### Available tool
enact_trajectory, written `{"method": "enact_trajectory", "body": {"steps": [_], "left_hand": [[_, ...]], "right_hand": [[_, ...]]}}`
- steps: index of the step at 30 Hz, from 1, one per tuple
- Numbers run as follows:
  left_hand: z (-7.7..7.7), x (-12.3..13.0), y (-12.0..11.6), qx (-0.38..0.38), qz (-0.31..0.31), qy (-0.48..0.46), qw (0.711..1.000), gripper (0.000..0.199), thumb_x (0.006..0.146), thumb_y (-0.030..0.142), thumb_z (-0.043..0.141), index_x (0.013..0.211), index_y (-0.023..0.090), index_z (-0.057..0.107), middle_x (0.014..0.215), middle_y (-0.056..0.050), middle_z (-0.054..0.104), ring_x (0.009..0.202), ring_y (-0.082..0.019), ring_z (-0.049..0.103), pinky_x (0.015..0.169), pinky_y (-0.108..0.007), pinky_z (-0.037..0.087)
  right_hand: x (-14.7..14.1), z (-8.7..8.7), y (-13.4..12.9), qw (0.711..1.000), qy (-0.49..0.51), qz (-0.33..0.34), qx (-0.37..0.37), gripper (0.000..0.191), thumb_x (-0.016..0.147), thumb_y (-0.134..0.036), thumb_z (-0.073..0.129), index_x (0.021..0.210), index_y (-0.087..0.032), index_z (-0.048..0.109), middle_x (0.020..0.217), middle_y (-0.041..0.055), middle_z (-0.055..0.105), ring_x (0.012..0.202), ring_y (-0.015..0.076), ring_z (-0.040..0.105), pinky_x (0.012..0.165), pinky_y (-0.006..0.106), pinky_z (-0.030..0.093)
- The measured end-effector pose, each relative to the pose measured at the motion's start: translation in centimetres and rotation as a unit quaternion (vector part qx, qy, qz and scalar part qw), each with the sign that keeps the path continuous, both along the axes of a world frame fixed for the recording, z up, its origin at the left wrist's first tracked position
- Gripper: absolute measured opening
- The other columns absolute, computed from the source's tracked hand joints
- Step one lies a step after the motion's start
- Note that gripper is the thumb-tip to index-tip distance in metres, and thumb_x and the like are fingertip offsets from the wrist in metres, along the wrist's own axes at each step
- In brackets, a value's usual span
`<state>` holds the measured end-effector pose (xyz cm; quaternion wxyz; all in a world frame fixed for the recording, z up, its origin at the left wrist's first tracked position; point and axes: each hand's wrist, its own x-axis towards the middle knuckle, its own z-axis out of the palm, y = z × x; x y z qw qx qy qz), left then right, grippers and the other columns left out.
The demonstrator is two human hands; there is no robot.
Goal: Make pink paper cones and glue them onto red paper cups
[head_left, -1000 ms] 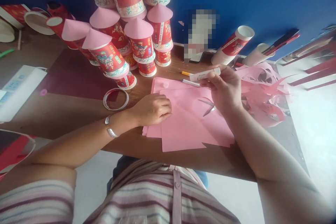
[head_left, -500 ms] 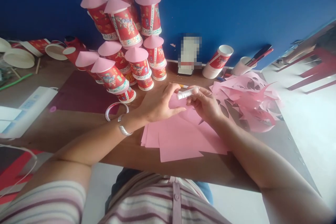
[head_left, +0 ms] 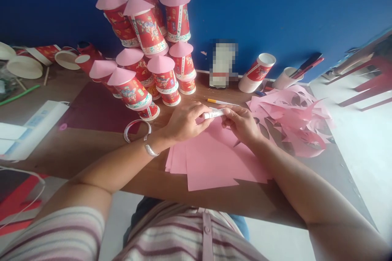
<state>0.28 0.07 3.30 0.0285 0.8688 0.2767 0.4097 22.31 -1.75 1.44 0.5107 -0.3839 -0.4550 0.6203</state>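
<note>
My right hand [head_left: 241, 124] grips a small white tube [head_left: 213, 113] near its right end, thumb against fingers. My left hand [head_left: 188, 120] has its thumb and fingers closed about the tube's left end. What sort of tube it is, I cannot make out. Below both hands lies a stack of pink paper sheets [head_left: 211, 163], their edges uneven. A yellow-and-white pen [head_left: 221, 102] rests on the table just beyond the fingertips. Partly hidden under my right hand is what looks like a pair of scissors [head_left: 257, 120].
Red paper cups with pink cone tops [head_left: 150, 32] stand stacked at the back left. A phone [head_left: 223, 65], blurred out, leans on the blue wall. Stacked cups [head_left: 257, 72], a pen cup [head_left: 288, 78] and pink paper scraps [head_left: 294, 118] occupy the right. A silver bangle [head_left: 137, 130] circles my left wrist.
My left thumb and fingers have come together on the tube's left end; they were spread apart before. The tube has dropped slightly and lies more level.
</note>
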Motion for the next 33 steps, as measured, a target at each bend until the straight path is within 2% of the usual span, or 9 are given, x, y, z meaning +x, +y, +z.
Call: {"method": "enact_trajectory", "body": {"steps": [5,9,15,18,21,24,26,33], "left_hand": [[0.1,0.1,-0.1,-0.026,-0.003,-0.012,1.000,0.005,0.094,0.023,0.068,0.095,0.018,0.065,0.078,-0.001,0.073,0.065,-0.013,0.064,0.064,-0.027,0.050],[0.5,0.0,-0.3,-0.056,-0.004,-0.018,0.998,0.008,0.093,0.025,0.069,0.092,0.018,0.066,0.077,-0.001,0.074,0.064,-0.012,0.064,0.062,-0.026,0.049],[0.7,0.0,-0.5,-0.081,0.018,-0.017,0.996,0.015,0.093,0.032,0.069,0.086,0.019,0.064,0.073,0.000,0.072,0.059,-0.012,0.061,0.059,-0.027,0.046],[0.7,-0.1,-0.4,-0.058,0.020,-0.021,0.998,0.016,0.092,0.030,0.068,0.082,0.019,0.062,0.069,0.001,0.068,0.058,-0.012,0.060,0.059,-0.027,0.046],[0.6,-0.1,-0.3,-0.023,0.024,-0.016,0.999,0.018,0.091,0.028,0.068,0.077,0.020,0.060,0.064,0.002,0.063,0.060,-0.013,0.060,0.060,-0.028,0.045],[0.6,-0.1,-0.3,-0.023,0.022,0.001,0.999,0.016,0.090,0.027,0.069,0.078,0.020,0.062,0.066,0.002,0.065,0.060,-0.013,0.060,0.060,-0.028,0.046],[0.7,-0.1,-0.4,-0.034,0.016,0.003,0.999,0.013,0.090,0.026,0.070,0.081,0.020,0.064,0.069,0.001,0.069,0.060,-0.012,0.060,0.060,-0.028,0.047],[0.6,-0.1,-0.2,-0.046,-0.009,-0.045,0.998,0.014,0.092,0.025,0.072,0.083,0.018,0.063,0.068,0.002,0.067,0.060,-0.011,0.060,0.059,-0.025,0.046]], "right_hand": [[0.6,0.0,0.2,1.000,-0.019,-0.007,0.023,0.037,0.076,-0.050,0.091,0.098,-0.021,0.086,0.065,-0.0019,0.064,0.060,0.0108,0.055,0.058,0.026,0.054],[1.0,0.0,0.4,0.999,-0.027,0.004,0.032,0.035,0.072,-0.046,0.095,0.099,-0.025,0.087,0.077,0.0009,0.074,0.070,0.0143,0.065,0.068,0.031,0.063],[1.2,0.0,0.5,0.998,-0.036,0.004,0.047,0.029,0.070,-0.041,0.097,0.093,-0.026,0.087,0.094,0.0034,0.079,0.080,0.0180,0.073,0.078,0.037,0.068],[1.2,-0.1,0.5,0.999,-0.030,-0.001,0.030,0.035,0.071,-0.044,0.096,0.098,-0.025,0.086,0.086,0.0022,0.078,0.073,0.0161,0.072,0.076,0.035,0.067],[1.1,0.1,0.4,1.000,-0.010,0.023,-0.009,0.048,0.075,-0.058,0.090,0.104,-0.020,0.083,0.075,0.0021,0.076,0.062,0.0144,0.070,0.062,0.030,0.064],[1.0,0.5,0.3,0.998,-0.009,0.043,-0.033,0.047,0.074,-0.060,0.090,0.090,-0.017,0.081,0.067,0.0013,0.072,0.053,0.0120,0.065,0.053,0.026,0.061],[1.1,0.6,0.4,0.998,-0.016,0.042,-0.038,0.044,0.069,-0.054,0.095,0.086,-0.017,0.079,0.066,0.0003,0.072,0.052,0.0111,0.065,0.054,0.025,0.061],[1.1,0.5,0.3,1.000,-0.009,0.018,-0.020,0.040,0.068,-0.045,0.098,0.093,-0.020,0.079,0.077,0.0007,0.075,0.066,0.0141,0.073,0.068,0.029,0.065]]}}
